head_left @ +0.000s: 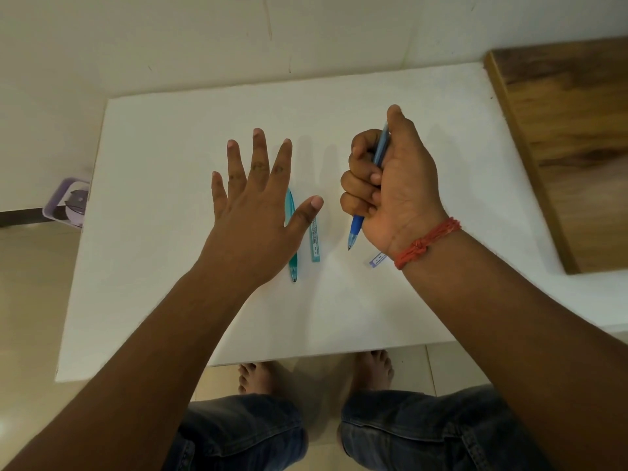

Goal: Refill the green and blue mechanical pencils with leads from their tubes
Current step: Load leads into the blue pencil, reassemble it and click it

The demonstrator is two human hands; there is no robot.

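A person stands at a white tabletop (153, 266), both bare forearms reaching in over it. The right hand (394, 185) is curled into a fist around the blue mechanical pencil (356, 226); its fingers (360, 180) are wrapped fully round the barrel, the thumb pointing toward 12 o'clock along the upper part. The pencil's tip pokes out of the fist toward 6 o'clock, and its lighter upper end shows beside the thumb at about 12 o'clock. I cannot tell whether the tip touches the tabletop. A red thread band (426, 243) circles the right wrist.

The left hand (255, 212) is spread flat, palm down, fingers (260, 154) splayed wide and holding nothing. Whether it rests on the surface or hovers just above cannot be told. At 3 o'clock of this hand lies the green mechanical pencil (292, 263), lengthwise from 12 to 6 o'clock, its upper part hidden behind the hand. Just beside it, again at 3 o'clock, lies a teal lead tube (315, 243), parallel to it and partly covered by the left thumb.

At 5 o'clock of the blue pencil's tip, a small white and purple lead tube (376, 259) peeks out from under the right wrist.

At 2 o'clock of the tabletop sits a wooden board (571, 130). At 9 o'clock, on the floor, stands a lilac tray (56, 207).
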